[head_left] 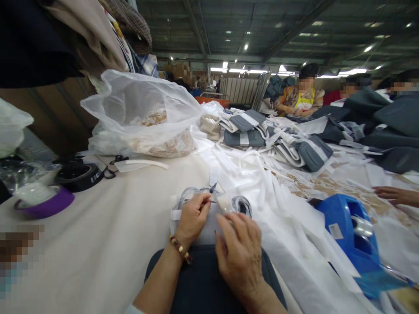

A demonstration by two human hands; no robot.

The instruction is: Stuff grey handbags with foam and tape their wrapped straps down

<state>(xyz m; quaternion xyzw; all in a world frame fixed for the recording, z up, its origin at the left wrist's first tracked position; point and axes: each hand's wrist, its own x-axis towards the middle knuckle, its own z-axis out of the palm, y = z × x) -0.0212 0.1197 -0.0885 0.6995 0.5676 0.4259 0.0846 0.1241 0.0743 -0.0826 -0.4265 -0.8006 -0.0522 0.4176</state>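
Note:
A dark blue-grey padded piece (203, 279) lies in front of me, with white wrapping and clear, cord-like loops (242, 206) at its far end. My left hand (193, 216), with a beaded bracelet at its wrist, pinches a thin dark pointed thing (213, 188) too small to name with certainty. Just right of it, my right hand (240, 244) hovers over the white wrapping, its fingers apart and slightly curled, somewhat blurred. Nothing shows in its grip.
A blue tape dispenser (343, 235) stands at right, near another person's hand (397, 195). Wrapped grey bundles (245, 137) and white strips lie beyond. At left are a big clear bag (144, 113), a black roll (79, 174) and a purple roll (49, 204). People sit at the back right.

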